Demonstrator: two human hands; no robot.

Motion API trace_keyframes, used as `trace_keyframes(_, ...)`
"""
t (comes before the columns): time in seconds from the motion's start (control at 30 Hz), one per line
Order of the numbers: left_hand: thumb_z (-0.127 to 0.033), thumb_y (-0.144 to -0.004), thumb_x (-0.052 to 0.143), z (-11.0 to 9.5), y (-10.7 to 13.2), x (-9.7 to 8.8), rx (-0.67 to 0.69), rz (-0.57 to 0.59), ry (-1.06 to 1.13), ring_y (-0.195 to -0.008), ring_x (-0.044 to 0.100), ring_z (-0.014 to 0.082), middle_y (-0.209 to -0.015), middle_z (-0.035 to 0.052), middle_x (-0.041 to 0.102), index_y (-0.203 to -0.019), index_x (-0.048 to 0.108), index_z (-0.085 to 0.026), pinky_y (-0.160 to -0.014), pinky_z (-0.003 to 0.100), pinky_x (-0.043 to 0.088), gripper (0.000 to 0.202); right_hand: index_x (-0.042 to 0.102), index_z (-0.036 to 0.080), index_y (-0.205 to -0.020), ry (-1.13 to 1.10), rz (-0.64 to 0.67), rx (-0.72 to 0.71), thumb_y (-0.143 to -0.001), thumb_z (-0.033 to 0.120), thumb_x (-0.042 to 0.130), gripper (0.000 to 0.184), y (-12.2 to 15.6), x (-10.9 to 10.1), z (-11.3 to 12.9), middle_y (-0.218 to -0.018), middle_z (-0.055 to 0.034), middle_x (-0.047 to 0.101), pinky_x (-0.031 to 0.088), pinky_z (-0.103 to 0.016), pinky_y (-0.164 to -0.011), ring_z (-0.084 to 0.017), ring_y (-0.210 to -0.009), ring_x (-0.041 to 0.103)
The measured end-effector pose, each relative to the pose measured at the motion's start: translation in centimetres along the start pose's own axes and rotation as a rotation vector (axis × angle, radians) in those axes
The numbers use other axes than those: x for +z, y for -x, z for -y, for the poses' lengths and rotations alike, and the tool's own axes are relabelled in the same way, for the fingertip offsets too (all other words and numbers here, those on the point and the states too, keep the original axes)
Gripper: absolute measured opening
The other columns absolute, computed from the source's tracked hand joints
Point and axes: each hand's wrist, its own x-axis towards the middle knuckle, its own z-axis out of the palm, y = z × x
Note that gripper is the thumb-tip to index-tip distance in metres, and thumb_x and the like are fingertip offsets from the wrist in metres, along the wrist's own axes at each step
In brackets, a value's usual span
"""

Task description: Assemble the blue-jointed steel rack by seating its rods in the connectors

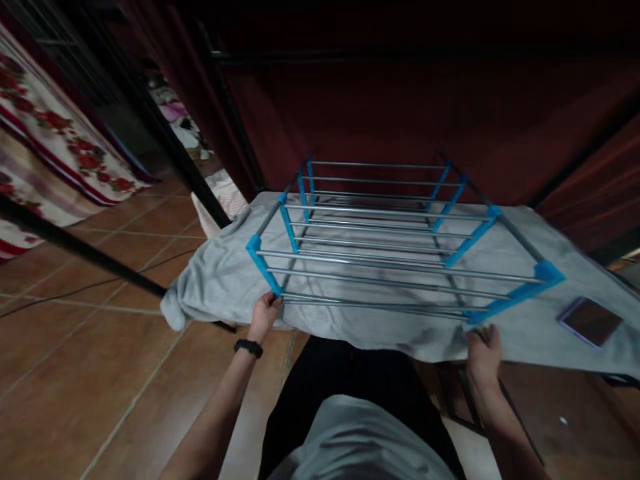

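Note:
A rack of grey metal tubes with blue plastic joints (pixel 473 241) lies lengthwise before me on a grey blanket (pixel 215 273). My left hand (pixel 264 315) pinches its near left lower corner, thumb and fingers closed at the blue joint. At the near right lower corner, my right hand (pixel 484 348) has its fingers curled closed just under the blue joint; its fingertips are partly hidden. A dark band circles my left wrist.
A phone (pixel 590 322) lies on the blanket, right of the rack. Dark poles (pixel 90 250) stand at the left, near a flowered curtain (pixel 75 143). Dark red cloth (pixel 380 113) hangs behind the rack. A thin cable (pixel 75 291) crosses the tiled floor (pixel 65 373).

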Motion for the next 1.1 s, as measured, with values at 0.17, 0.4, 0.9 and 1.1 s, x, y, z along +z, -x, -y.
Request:
trace_keyframes(0.17, -0.026, -0.072, 0.054, 1.4, 0.7, -0.2, 0.011, -0.030, 0.135, -0.086, 0.063, 0.0217, -0.095, 0.0092, 0.071, -0.106, 0.066, -0.015, -0.081, 0.034, 0.050, 0.038, 0.056, 0.019, -0.119, 0.207, 0.274, -0.434, -0.086, 0.027, 0.045, 0.036, 5.7, 2.2, 2.6, -0.116, -0.0099, 0.054, 0.042, -0.045, -0.097, -0.025, -0.109, 0.052)
trace_keyframes(0.4, -0.018, -0.073, 0.050, 1.0, 0.4, -0.2, 0.038, -0.099, 0.188, -0.101, 0.061, 0.0223, -0.113, 0.0102, 0.067, -0.122, 0.059, -0.015, -0.089, 0.037, 0.050, 0.050, 0.051, 0.019, -0.133, 0.484, 0.904, -1.113, -0.089, 0.006, 0.041, 0.046, 11.5, 13.7, 9.9, -0.131, -0.0108, 0.055, 0.033, -0.045, -0.108, -0.025, -0.124, 0.045)
trace_keyframes(0.9, -0.013, -0.074, 0.048, 0.3, 1.1, -1.2, 0.038, -0.141, 0.184, -0.105, 0.060, 0.0227, -0.117, 0.0108, 0.064, -0.128, 0.056, -0.017, -0.085, 0.037, 0.052, 0.055, 0.051, 0.017, -0.131, 0.813, 1.018, -1.217, -0.093, 0.009, 0.041, 0.040, 12.2, 20.6, 14.1, -0.111, -0.0099, 0.063, 0.041, -0.036, -0.090, -0.023, -0.100, 0.057)
trace_keyframes(1.1, -0.017, -0.077, 0.052, -1.6, 1.5, -1.8, 0.033, -0.142, 0.237, -0.106, 0.060, 0.0230, -0.121, 0.0103, 0.063, -0.129, 0.056, -0.018, -0.084, 0.035, 0.052, 0.052, 0.049, 0.017, -0.135, 0.766, 1.039, -1.213, -0.093, 0.007, 0.036, 0.045, 11.4, 20.1, 16.0, -0.112, -0.0108, 0.064, 0.042, -0.036, -0.089, -0.024, -0.099, 0.058)
